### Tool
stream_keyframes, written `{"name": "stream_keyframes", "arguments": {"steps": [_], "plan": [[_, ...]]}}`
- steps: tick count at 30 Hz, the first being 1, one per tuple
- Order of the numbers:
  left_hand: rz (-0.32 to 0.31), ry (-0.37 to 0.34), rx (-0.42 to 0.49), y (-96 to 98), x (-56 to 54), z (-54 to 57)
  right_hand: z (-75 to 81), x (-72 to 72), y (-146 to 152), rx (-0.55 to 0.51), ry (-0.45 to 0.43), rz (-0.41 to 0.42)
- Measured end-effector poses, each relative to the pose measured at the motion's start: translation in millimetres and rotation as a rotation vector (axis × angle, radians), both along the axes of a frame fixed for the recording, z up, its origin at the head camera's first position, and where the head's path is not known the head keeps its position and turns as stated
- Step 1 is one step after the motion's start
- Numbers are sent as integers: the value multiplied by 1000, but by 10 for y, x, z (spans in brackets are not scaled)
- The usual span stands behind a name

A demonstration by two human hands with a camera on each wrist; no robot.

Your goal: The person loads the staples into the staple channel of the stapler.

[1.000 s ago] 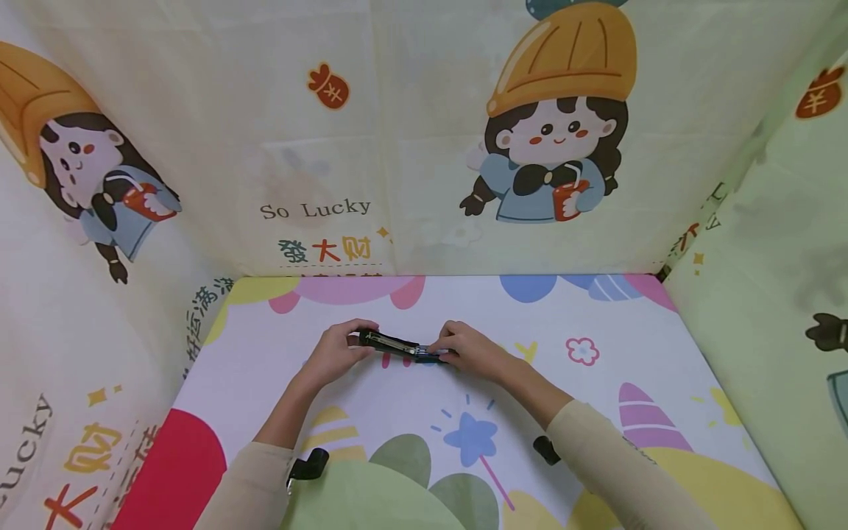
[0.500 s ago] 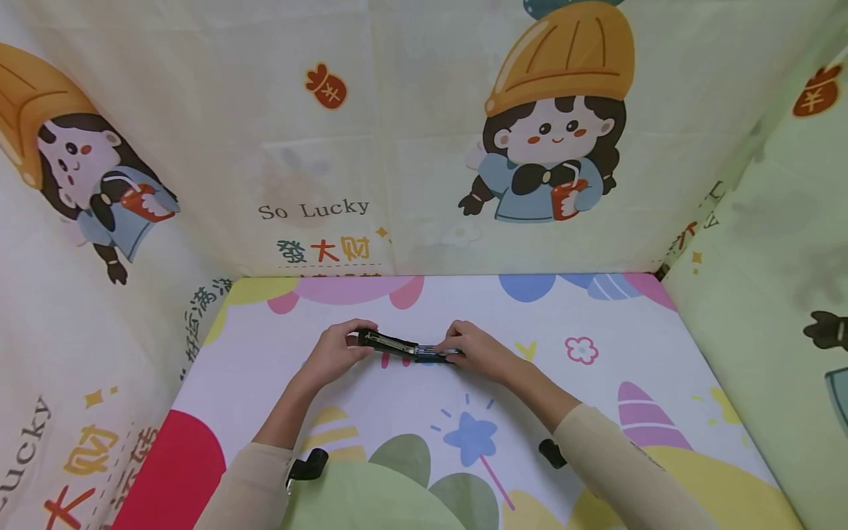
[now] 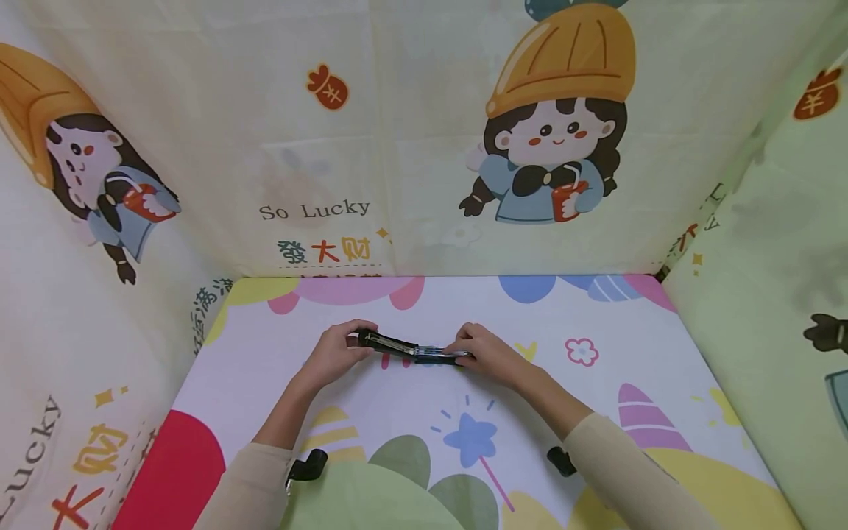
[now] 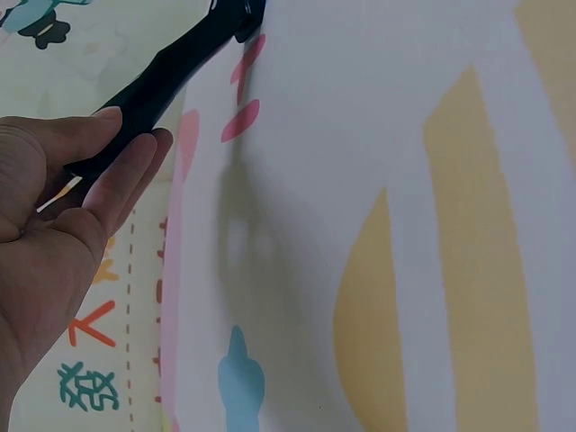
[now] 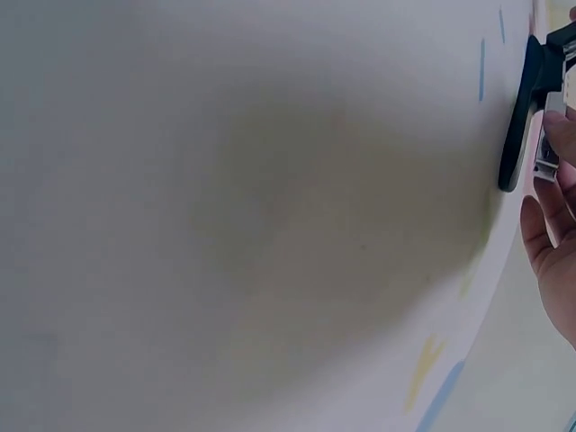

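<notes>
A black stapler point(image 3: 389, 344) is spread open lengthwise over the middle of the table. My left hand point(image 3: 333, 355) grips the end of its raised black upper arm, thumb and fingers on opposite sides, as the left wrist view also shows. Toward the stapler's other end, my right hand point(image 3: 489, 355) pinches the metal staple channel point(image 5: 547, 160) between thumb and fingers. The black base point(image 5: 516, 135) lies along the tabletop beside that channel. Its far end is partly hidden by my right fingers in the head view.
The table point(image 3: 397, 412) has a colourful printed cover. Cream printed cloth point(image 3: 424, 147) walls it in at the back and both sides. A black wrist-camera mount point(image 3: 308, 465) shows at the left sleeve, another point(image 3: 561, 461) at the right.
My right hand has slid a little to the right, away from the hinge, and more of the metal staple channel shows. The left hand holds its place.
</notes>
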State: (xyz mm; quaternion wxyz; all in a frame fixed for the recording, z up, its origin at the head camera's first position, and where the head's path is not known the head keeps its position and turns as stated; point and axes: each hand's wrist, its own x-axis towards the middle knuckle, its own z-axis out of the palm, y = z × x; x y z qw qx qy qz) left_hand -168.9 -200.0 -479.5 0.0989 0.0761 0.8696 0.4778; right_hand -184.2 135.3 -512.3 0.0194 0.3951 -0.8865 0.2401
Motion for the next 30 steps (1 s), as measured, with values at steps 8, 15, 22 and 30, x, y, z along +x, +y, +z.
{"name": "stream_keyframes", "arguments": {"steps": [8, 15, 22, 30], "plan": [[-8, 3, -3, -16, 8, 11, -41, 32, 92, -15, 34, -10], [-11, -7, 5, -3, 7, 14, -62, 39, 124, -13, 23, -8], [-12, -6, 8, 12, 14, 27, -26, 56, 158, -14, -49, -31], [-7, -7, 0, 3, 9, 27, -31, 102, 243, -43, -118, -119]]}}
